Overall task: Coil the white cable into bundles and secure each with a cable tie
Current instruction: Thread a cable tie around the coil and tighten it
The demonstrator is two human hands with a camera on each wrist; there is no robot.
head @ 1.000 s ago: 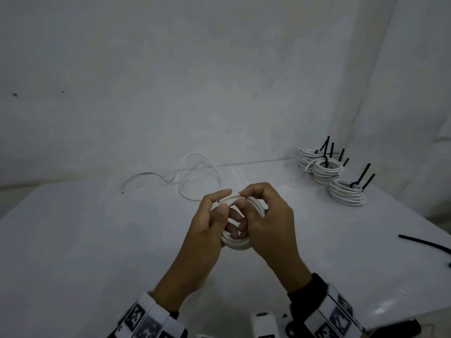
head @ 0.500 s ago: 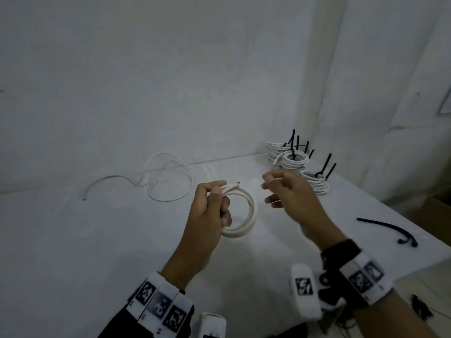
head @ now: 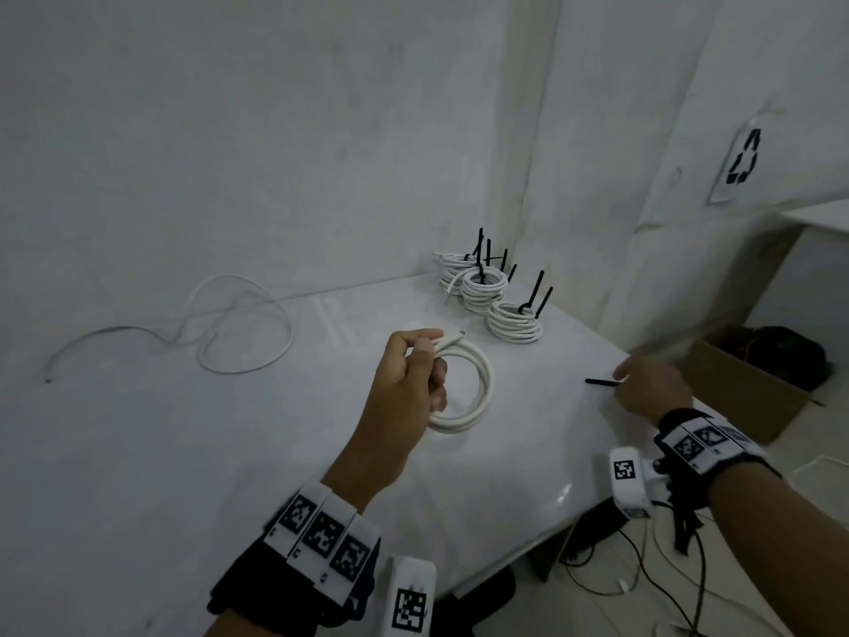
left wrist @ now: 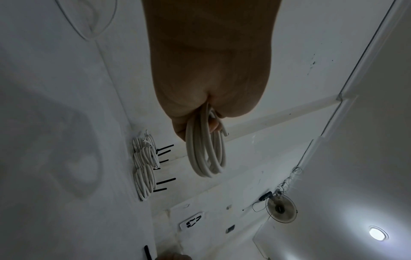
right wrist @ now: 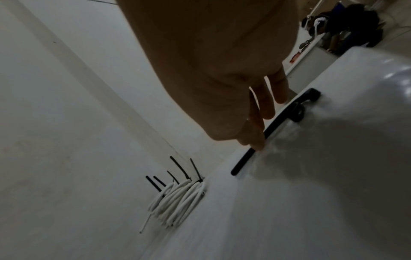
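The white surface (head: pixel 138 452) fills the lower left of your head view, its right edge running diagonally down past a cardboard box (head: pixel 753 388) on the floor. Bare room lies left of centre, bounded by a loose white cable (head: pixel 239 333) upper left. Tied bundles (head: pixel 496 296) crowd the far corner. Your left hand (head: pixel 404 379) grips the coil (head: pixel 473 388) mid-frame. Your right hand (head: pixel 652 388), near the edge, touches a black cable tie (right wrist: pixel 266 133) with straight fingers.
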